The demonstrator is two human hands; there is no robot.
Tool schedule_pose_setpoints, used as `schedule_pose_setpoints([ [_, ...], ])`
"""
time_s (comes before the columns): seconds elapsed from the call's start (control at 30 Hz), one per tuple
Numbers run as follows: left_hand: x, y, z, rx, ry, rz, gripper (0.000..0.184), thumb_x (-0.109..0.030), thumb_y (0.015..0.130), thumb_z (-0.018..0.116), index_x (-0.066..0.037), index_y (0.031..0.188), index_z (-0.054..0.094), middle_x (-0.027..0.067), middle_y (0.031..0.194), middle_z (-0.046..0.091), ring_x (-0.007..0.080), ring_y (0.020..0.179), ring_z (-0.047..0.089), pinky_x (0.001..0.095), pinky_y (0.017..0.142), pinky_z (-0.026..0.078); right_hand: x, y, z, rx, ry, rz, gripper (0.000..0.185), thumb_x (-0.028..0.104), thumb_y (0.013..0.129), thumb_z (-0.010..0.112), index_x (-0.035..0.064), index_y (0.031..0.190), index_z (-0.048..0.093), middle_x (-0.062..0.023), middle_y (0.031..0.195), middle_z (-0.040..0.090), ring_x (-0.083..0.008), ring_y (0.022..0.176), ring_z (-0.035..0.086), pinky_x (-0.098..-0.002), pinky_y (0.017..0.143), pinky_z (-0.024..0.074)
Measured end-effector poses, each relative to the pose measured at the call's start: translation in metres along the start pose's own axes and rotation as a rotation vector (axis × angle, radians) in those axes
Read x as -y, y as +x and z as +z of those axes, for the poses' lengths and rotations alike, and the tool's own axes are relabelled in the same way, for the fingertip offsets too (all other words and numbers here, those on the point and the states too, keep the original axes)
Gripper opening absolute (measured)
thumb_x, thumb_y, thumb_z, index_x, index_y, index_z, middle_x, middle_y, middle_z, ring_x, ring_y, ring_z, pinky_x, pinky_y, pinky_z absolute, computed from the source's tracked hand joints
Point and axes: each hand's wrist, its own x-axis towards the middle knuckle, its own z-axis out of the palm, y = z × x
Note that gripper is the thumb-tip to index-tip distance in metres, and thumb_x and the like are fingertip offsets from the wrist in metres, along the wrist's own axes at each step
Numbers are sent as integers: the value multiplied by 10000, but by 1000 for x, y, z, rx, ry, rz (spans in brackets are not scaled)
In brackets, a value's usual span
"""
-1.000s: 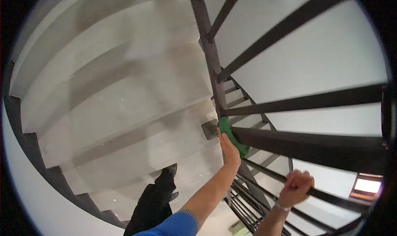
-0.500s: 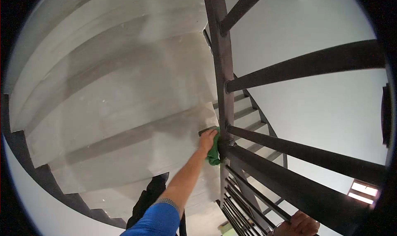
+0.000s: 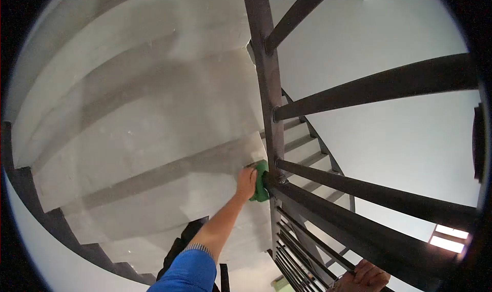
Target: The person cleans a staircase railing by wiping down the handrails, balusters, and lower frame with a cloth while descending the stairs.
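Green, the cloth [image 3: 262,183] looks bunched — slightly rumpled.

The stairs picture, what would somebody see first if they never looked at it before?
Probably the bright green cloth in the left hand, near the middle, at the edge of the pale steps. Next, the big dark railing across the right side, with the right hand on it low down.
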Motion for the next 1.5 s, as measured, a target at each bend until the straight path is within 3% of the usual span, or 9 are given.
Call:
schedule_pose_setpoints([
  [0.17,13,64,8,141,413,556,212,-119,846,488,-46,1016,593,64,1168,537,272,1077,459,372,925,375,-12,-6,-12,3,-14,80,390,143,853,421,129,483,299,-17,426,285,-110,343,208,-256,319,183],
  [0.57,10,-61,15,-8,200,-114,323,-18,814,476,-27,1132,536,211,1150,429,360,1024,450,398,871,402,0,6,-24,309,-86,124,365,84,838,393,122,485,306,-22,461,281,-109,383,250,-255,332,178],
  [0.67,-4,-48,37,-428,-93,-141,335,-15,833,454,-21,1164,510,240,1117,413,364,993,468,405,826,419,-3,-3,-7,313,135,137,359,69,854,377,123,507,307,-20,470,266,-104,380,232,-253,327,162],
  [1.1,-38,-145,-83,266,239,205,280,-143,825,526,-57,1087,573,181,848,563,326,848,554,412,732,436,-31,-37,-64,232,199,105,191,164,912,448,82,761,532,16,581,487,-55,403,341,-180,429,319],
  [1.17,-92,-176,-130,478,32,292,305,-146,825,537,-84,1122,567,151,848,559,309,814,548,364,736,432,2,-45,-42,37,-392,170,80,92,880,474,68,930,531,-28,733,554,-110,614,505,-239,585,431],
  [1.23,-139,-214,-171,503,-29,375,291,-148,832,534,-65,1107,577,135,853,549,278,817,542,332,753,429,14,-99,-75,173,-696,60,777,284,758,661,60,1356,219,-139,1334,347,-270,1210,369,-415,968,315],
  [1.33,-167,-272,-194,555,-64,432,305,-173,841,534,-50,1118,571,122,893,541,250,851,535,308,789,422,41,-199,-63,460,-269,361,1178,371,578,794,49,1398,11,-186,1439,129,-305,1319,183,-441,1049,209],
  [1.4,-171,-297,-192,607,-5,417,333,-197,843,537,-53,1142,554,126,928,544,253,880,535,315,809,419,80,-221,-28,407,-37,702,935,85,682,679,42,1392,73,-149,1374,278,-275,1217,368,-388,961,369],
  [1.5,-167,-284,-184,826,189,344,447,-262,823,570,-39,1203,495,168,1063,538,279,1002,517,334,878,397,23,-259,-62,168,290,1035,726,102,734,638,36,1345,250,-119,1245,443,-254,1092,489,-373,887,441],
])
